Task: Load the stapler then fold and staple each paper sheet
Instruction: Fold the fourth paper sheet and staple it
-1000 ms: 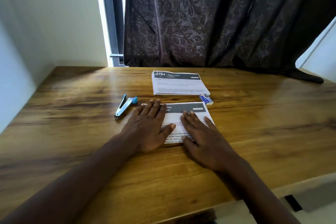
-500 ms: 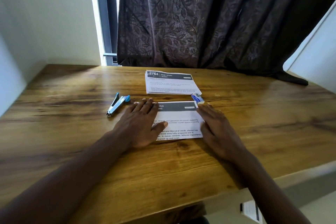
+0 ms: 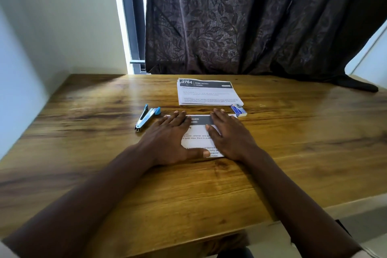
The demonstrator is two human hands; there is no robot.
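A: What lies nearest?
B: A folded paper sheet (image 3: 199, 140), long axis left-right, pinned to the wooden desk (image 3: 293, 153) by the left hand (image 3: 167, 142) and right hand (image 3: 230, 136), both flat, fingers spread, gripping nothing.
A: And the stapler (image 3: 146, 117)?
B: Just left of the left hand (nose angled toward the viewer). Beyond: staple box (image 3: 238, 110), paper stack (image 3: 207, 94).

A home study corner, it seems. A wooden counter (image 3: 293, 153) stands against a window hung with a dark leaf-patterned curtain (image 3: 240, 19). Plain white walls (image 3: 52, 16) close it in.
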